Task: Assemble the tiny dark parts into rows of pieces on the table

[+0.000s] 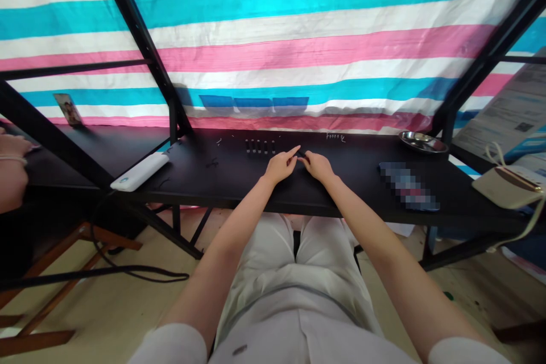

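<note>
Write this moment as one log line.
left hand: at small dark piece | right hand: at same piece | near: upright dark pieces, dish

Makeshift workspace, striped tarp [307, 51] walls

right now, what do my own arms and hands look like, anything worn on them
Your left hand and right hand are ungloved, with no ring, watch or bracelet that I can make out. Your arms are bare up to the short, plain, pale sleeves. Nail details are too small to tell.
</note>
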Tool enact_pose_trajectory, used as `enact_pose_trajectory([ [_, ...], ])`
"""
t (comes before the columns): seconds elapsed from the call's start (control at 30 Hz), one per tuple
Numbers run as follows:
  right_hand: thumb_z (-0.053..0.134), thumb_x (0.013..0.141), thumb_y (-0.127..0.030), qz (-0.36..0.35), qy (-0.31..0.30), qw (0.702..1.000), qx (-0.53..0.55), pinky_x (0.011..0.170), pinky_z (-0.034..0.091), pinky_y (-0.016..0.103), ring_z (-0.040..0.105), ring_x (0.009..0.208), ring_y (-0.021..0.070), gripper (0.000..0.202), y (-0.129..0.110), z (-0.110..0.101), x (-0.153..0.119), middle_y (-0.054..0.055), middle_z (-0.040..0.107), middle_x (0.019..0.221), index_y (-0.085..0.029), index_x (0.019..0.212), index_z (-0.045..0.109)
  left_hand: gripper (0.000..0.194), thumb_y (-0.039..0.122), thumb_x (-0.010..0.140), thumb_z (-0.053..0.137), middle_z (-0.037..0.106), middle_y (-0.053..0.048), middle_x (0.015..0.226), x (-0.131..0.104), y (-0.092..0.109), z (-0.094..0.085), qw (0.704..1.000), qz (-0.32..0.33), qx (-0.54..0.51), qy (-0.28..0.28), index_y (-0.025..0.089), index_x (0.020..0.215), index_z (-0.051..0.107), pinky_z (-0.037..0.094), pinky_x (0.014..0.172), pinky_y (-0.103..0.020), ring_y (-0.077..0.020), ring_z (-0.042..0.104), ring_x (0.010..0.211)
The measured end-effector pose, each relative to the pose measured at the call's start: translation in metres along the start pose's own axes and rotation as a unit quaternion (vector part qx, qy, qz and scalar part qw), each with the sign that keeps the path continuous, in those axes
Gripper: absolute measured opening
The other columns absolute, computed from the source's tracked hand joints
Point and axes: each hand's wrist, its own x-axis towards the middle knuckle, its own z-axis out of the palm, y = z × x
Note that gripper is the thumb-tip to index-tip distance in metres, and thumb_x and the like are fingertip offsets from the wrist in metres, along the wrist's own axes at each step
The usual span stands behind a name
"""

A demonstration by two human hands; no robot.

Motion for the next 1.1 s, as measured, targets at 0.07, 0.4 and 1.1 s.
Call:
enact_pose_trajectory([
  [0.07, 0.036, 0.094, -0.046, 0.014, 0.008, 1.000, 0.017, 0.061, 0.033, 0.025, 0.062, 0.078, 0.0190, 0.035, 0.002, 0.001, 0.000, 0.008, 0.068, 0.087, -0.019, 0.093, 0.058, 0.041, 0.030, 0.088, 0.048, 0.063, -0.001, 0.070, 0.000, -0.001, 0.000, 1.000, -0.003, 0.001, -0.004, 0.026, 0.129, 0.053, 0.049, 0.070, -0.025, -0.0138, 0.059, 0.065],
  [0.4, 0.041, 0.092, -0.036, 0.024, -0.022, 0.999, -0.012, 0.066, 0.038, 0.026, 0.062, 0.082, 0.0201, 0.028, 0.007, 0.002, 0.001, 0.008, 0.069, 0.092, -0.022, 0.100, 0.064, 0.023, 0.028, 0.088, 0.051, 0.069, -0.005, 0.104, 0.004, -0.009, 0.007, 0.999, 0.020, -0.028, 0.005, 0.021, 0.102, 0.067, 0.049, 0.089, -0.032, -0.0180, 0.063, 0.098],
  [1.1, 0.034, 0.096, -0.034, -0.096, 0.020, 0.993, 0.060, 0.070, 0.039, 0.024, 0.056, 0.090, 0.0166, 0.030, -0.011, 0.004, 0.003, 0.009, 0.059, 0.104, -0.018, 0.103, 0.057, 0.021, 0.020, 0.089, 0.044, 0.068, -0.006, 0.101, 0.004, -0.004, -0.001, 0.998, -0.021, -0.030, 0.055, 0.019, 0.099, 0.062, 0.048, 0.085, -0.029, -0.0173, 0.062, 0.094],
])
